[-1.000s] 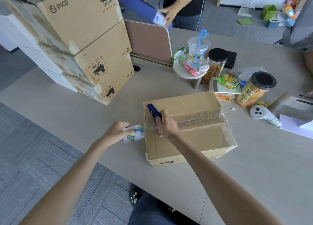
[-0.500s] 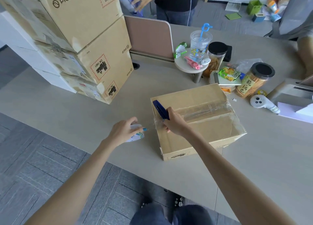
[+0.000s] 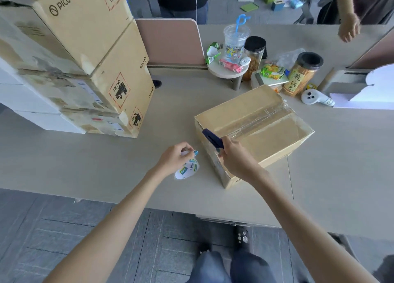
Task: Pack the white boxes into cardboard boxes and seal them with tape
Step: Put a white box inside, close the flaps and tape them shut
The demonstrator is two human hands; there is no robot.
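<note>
A closed cardboard box (image 3: pixel 275 133) lies on the table, with a strip of clear tape along its top seam. My right hand (image 3: pixel 233 158) grips a dark blue cutter (image 3: pixel 212 137) at the box's near left edge, where the tape comes over the side. My left hand (image 3: pixel 175 158) holds a roll of clear tape (image 3: pixel 187 169) with a white printed core, just left of the box and low over the table. No white boxes are visible inside; the flaps are down.
Stacked PICO cartons (image 3: pixel 85 54) fill the left of the table (image 3: pixel 85 165). Behind the box stand jars (image 3: pixel 302 74), a plastic cup (image 3: pixel 235 40), snack packets and a white controller (image 3: pixel 315 98). Another person's hand (image 3: pixel 348 30) hangs at the far right.
The view has shifted, so the box now sits turned at an angle. My left hand with the tape roll has dropped lower beside the box. My right hand keeps the cutter at the edge.
</note>
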